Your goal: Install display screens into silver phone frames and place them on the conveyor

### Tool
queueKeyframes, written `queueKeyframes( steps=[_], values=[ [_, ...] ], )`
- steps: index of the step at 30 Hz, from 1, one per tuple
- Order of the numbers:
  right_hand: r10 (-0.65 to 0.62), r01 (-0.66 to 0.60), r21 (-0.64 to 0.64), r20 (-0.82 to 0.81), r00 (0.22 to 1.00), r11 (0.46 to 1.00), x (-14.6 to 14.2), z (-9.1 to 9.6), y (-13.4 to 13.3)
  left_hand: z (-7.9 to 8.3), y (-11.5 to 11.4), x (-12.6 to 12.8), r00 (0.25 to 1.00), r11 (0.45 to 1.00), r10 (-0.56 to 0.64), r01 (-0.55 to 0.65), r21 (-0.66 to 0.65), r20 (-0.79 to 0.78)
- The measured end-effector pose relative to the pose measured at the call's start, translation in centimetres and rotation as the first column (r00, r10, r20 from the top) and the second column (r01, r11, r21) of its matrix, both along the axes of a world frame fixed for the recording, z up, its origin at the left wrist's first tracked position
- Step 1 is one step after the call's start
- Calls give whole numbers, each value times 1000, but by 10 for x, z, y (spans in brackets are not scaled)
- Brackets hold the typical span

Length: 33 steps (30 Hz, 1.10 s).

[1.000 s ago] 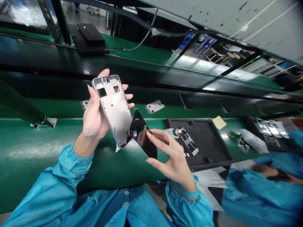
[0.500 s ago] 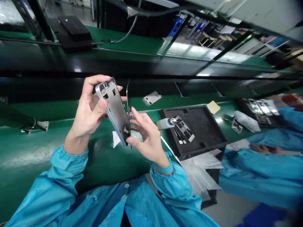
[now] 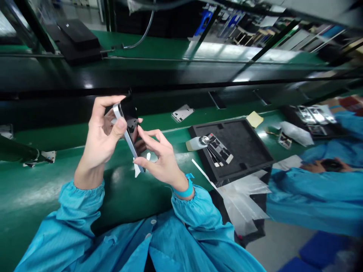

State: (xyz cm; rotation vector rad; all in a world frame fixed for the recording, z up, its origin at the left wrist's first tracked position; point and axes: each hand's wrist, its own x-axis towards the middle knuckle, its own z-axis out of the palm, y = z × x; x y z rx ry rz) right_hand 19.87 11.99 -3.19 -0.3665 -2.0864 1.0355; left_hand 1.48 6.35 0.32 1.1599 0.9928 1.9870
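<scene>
Up in front of me, my left hand [image 3: 103, 136] grips a phone frame [image 3: 129, 138] with silvery sides, thumb along the near edge and fingers round the back. A glossy black screen panel [image 3: 131, 113] lies against the frame's open face, leaning at a small angle. At the lower end, my right hand [image 3: 159, 155] pinches the panel and frame between thumb and fingers. Whether the panel sits flush all round I cannot tell. Below the phone, a white paper scrap [image 3: 137, 172] rests on the green bench [image 3: 119, 204].
To the right, a black foam tray [image 3: 244, 151] holds several phone panels [image 3: 219, 151], with a metal-capped bottle [image 3: 197, 143] at its left edge. Beyond lies a loose metal plate [image 3: 183, 113]. Plastic bags [image 3: 244, 204] hang off the bench. A co-worker's blue sleeve [image 3: 317, 189] is at far right.
The panel, held apart from the frame before, now covers the frame's inner face. My right hand has moved left with it. The view has shifted slightly.
</scene>
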Motion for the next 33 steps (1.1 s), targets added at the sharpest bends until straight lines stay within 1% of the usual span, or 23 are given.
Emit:
queueKeyframes(
  steps=[2,4,6,7,8,9,11,12,14,16,17,19,20,23,25,27,28,29,30,31,33],
  values=[
    [-33,31,86,19,999,996,-3,-8,3,0,0,12,999,999,-29,30,-19,43],
    [-83,78,147,23,996,986,-6,-19,2,-2,4,22,992,999,-22,26,-29,123],
    [-134,131,176,6,991,976,-10,-29,0,-6,10,28,980,998,-18,29,-53,200],
    [-162,161,172,-12,987,972,-10,-31,-2,-7,12,29,976,997,-23,38,-64,216],
    [-194,197,143,-40,980,970,-11,-31,-2,-8,14,30,974,995,-37,55,-78,222],
    [-223,229,87,-70,972,970,-10,-28,-2,-8,14,30,972,992,-57,81,-96,226],
    [-244,236,-88,-101,965,968,-8,-15,2,-6,12,33,968,983,-104,136,-127,230],
    [-225,206,-187,-90,970,961,-6,-7,5,-4,10,35,966,977,-126,160,-138,225],
    [-131,112,-352,-31,991,929,-2,10,12,0,6,42,971,974,-145,174,-143,189],
    [-37,38,-456,9,999,889,3,23,16,4,2,49,983,980,-124,143,-139,134],
    [-10,10,-487,3,1000,873,5,28,15,5,-1,51,987,981,-116,131,-140,113],
    [16,-38,-508,-47,999,860,10,35,11,6,-8,56,989,981,-115,127,-146,88],
    [20,-52,-501,-70,997,864,12,38,8,5,-11,57,990,981,-118,128,-146,71],
    [6,-39,-435,-78,997,899,14,42,5,2,-14,62,998,992,-64,61,-113,-25],
    [-29,-4,-408,-75,997,913,12,40,8,-2,-10,64,995,996,-4,-5,-88,-105],
    [-85,40,-414,-91,992,909,9,32,12,-6,-2,65,991,993,69,-79,-88,-111],
    [-97,49,-427,-93,991,903,9,27,13,-7,2,64,993,990,97,-102,-99,-63],
    [-86,44,-439,-76,993,897,11,22,12,-6,6,62,993,987,112,-109,-114,21],
    [-39,18,-448,-37,999,894,14,17,10,-5,9,59,986,987,112,-97,-127,124],
    [48,-35,-455,17,999,890,18,11,8,-2,12,55,968,989,101,-72,-130,230],
    [236,-154,-476,117,965,866,29,3,1,4,13,47,920,993,62,-17,-119,386]
  ],
)
